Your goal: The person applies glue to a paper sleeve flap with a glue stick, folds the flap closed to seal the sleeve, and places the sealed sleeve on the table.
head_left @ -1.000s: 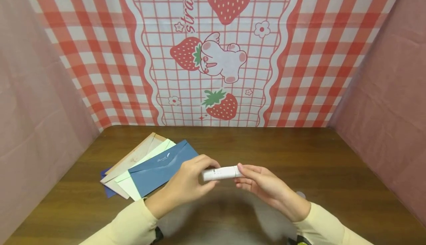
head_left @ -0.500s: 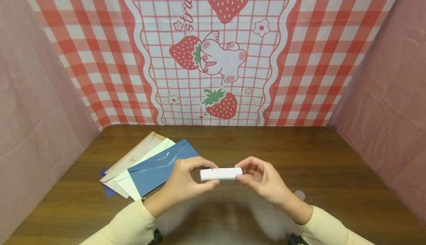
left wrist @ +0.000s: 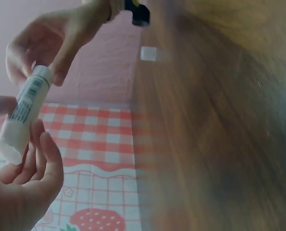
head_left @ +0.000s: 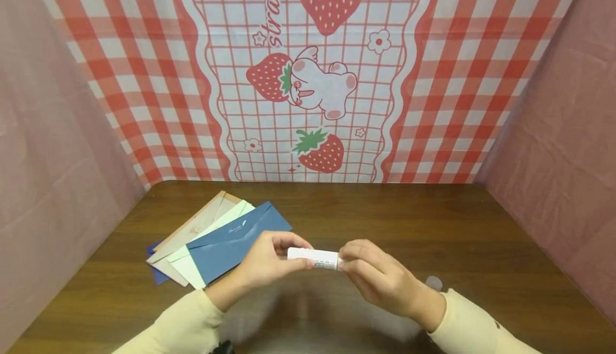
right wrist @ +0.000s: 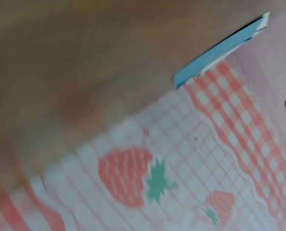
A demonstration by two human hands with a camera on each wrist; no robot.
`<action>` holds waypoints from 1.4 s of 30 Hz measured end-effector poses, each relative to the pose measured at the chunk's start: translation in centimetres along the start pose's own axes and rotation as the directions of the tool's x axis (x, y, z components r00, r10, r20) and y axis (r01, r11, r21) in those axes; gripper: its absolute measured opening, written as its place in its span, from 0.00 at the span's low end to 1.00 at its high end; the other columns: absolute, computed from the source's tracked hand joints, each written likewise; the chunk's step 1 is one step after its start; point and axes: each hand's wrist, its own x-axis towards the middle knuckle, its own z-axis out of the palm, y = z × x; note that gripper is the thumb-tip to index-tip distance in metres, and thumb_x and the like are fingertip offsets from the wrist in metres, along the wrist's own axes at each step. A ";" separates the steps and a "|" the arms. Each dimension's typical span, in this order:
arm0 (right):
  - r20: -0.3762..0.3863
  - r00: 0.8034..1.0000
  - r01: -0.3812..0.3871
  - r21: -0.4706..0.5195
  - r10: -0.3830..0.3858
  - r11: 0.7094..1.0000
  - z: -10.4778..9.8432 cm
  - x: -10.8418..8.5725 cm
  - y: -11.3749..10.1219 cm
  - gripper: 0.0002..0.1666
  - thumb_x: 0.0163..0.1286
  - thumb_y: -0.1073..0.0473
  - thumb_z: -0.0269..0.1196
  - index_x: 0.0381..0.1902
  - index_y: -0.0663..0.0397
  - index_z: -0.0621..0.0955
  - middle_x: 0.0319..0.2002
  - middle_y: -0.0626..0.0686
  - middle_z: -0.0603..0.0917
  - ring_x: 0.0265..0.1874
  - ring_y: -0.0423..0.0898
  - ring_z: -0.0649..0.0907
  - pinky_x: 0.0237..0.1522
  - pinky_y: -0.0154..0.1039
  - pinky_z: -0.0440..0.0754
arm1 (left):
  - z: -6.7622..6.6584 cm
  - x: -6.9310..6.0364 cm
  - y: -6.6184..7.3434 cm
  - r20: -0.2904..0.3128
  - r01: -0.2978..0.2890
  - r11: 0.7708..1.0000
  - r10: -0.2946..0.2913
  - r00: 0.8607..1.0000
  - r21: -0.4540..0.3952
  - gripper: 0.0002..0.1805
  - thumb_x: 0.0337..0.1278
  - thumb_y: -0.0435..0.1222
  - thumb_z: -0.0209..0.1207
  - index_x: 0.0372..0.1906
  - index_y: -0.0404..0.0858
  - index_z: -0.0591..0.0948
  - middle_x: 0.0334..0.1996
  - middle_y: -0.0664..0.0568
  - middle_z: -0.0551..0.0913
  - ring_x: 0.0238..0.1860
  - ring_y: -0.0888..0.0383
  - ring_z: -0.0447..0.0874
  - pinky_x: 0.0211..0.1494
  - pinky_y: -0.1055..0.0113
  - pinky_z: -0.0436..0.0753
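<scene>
In the head view, a white glue stick (head_left: 323, 258) with small print on its side is held above the table, lying nearly level. My left hand (head_left: 267, 260) grips the tube near its left end between thumb and fingers. At the other end, the fingertips of my right hand (head_left: 380, 274) pinch the base. The left wrist view shows the same glue stick (left wrist: 25, 113) slanted, its whitish open end toward the left palm. A small translucent cap (head_left: 433, 283) lies on the table beyond the right wrist. The right wrist view is blurred and does not show the glue stick.
Several overlapping envelopes lie on the left of the wooden table (head_left: 409, 225), a dark blue envelope (head_left: 236, 241) on top. A strawberry-print cloth (head_left: 317, 76) hangs behind the table. Pink cloth (head_left: 553, 145) covers both sides.
The right hand has turned at the base, its back now facing up. The glue stick has rolled so that its printed side shows, and its right end has dipped slightly.
</scene>
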 end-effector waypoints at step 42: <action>0.038 0.805 -0.584 -0.125 0.592 0.802 2.4 0.3 -1.2 0.24 0.46 0.69 0.74 0.42 0.59 0.77 0.38 0.49 0.82 0.39 0.41 0.81 0.40 0.37 0.82 | 2.6 1.0 1.6 -0.187 -0.239 0.861 0.353 0.917 0.449 0.17 0.34 0.33 0.72 0.36 0.40 0.81 0.31 0.53 0.84 0.31 0.67 0.78 0.35 0.75 0.80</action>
